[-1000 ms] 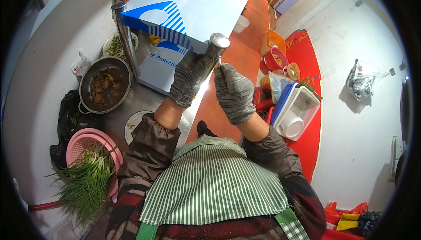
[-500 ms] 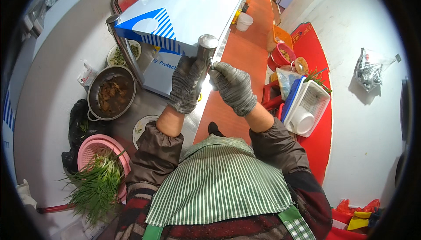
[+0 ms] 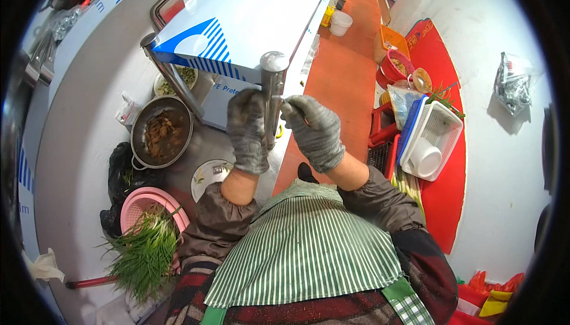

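My left hand, in a grey knitted glove, is closed against the left side of an upright metal shelf post; its fingertips are partly hidden and smeared. On the post's right side, my right hand, gloved alike, has thumb and forefinger pinched together at a small metal piece sticking out of the post; its exact kind is too small to make out. The post stands at the near corner of a shelf covered in white and blue protective film.
At left are a pan of brown food, a plate, a black bag and a pink basket with green stalks. At right, a white basket and a pink bowl stand by a red board.
The view has shifted slightly, so most things sit further right. My left hand has dropped a little along the post. My right hand still pinches beside it.
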A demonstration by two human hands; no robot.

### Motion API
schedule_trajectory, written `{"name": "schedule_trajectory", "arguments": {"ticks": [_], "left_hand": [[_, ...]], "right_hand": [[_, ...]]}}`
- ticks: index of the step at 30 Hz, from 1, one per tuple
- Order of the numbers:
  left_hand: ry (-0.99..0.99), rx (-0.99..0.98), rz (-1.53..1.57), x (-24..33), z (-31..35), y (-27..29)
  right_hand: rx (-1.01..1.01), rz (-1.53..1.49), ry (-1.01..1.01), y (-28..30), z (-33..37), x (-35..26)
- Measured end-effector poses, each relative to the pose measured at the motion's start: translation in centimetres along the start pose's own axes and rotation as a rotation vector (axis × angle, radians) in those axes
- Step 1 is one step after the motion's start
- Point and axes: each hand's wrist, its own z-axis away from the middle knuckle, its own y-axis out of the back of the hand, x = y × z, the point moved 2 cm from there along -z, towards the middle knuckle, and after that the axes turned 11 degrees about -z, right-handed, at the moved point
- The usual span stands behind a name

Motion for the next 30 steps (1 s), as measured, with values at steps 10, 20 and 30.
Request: {"name": "schedule_trajectory", "arguments": {"ticks": [10, 20, 30], "left_hand": [[-0.044, -0.116, -0.123, 0.2, 4.1, 1.1], [0.064, -0.056, -0.21, 1.1, 3.5, 2.1], [-0.009, -0.029, -0.374, 1.4, 3.0, -1.4]], "right_hand": [[-0.106, -0.076, -0.065, -1.2, 3.2, 0.3], [-0.081, -0.404, -0.463, 1.1, 2.2, -0.1], [-0.51, -0.483, -0.127, -1.3, -2.8, 8.0]]}}
